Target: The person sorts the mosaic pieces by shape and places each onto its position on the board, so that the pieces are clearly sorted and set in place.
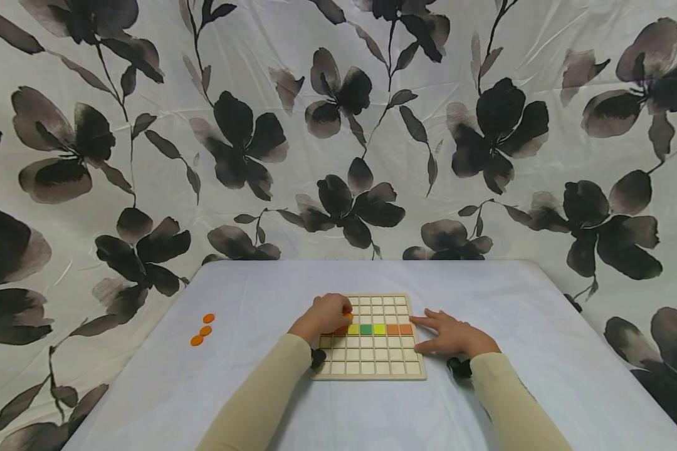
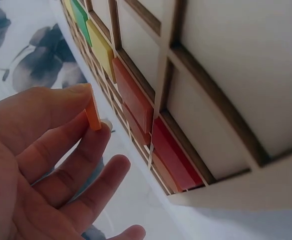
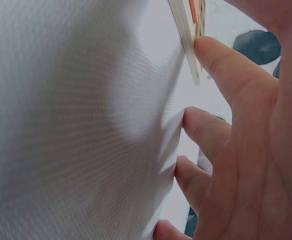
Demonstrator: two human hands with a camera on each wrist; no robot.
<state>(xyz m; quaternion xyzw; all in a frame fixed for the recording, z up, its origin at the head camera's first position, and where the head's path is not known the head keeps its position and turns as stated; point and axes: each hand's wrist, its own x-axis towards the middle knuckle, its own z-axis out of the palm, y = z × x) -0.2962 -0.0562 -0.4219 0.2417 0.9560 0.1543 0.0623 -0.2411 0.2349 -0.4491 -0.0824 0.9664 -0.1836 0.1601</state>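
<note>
A light wooden grid board (image 1: 372, 377) lies on the table, its compartments framed by thin strips. Across one row run coloured square tiles, among them a green tile (image 1: 365, 329), a yellow tile (image 1: 379, 329), an orange tile (image 1: 392, 329) and, in the left wrist view, a red tile (image 2: 175, 156). My left hand (image 1: 324, 314) pinches a thin orange disc (image 2: 93, 111) between thumb and fingers, above the board's left part and apart from the tiles. At the right edge, my right hand (image 1: 451, 333) is spread, with one fingertip touching the board's side and others on the cloth.
Three orange discs (image 1: 205, 330) lie in a slanting line on the white tablecloth (image 1: 248, 294), left of the board. A floral curtain (image 1: 344, 156) hangs behind the table and along its sides. Black wrist devices (image 1: 459, 368) sit below both hands.
</note>
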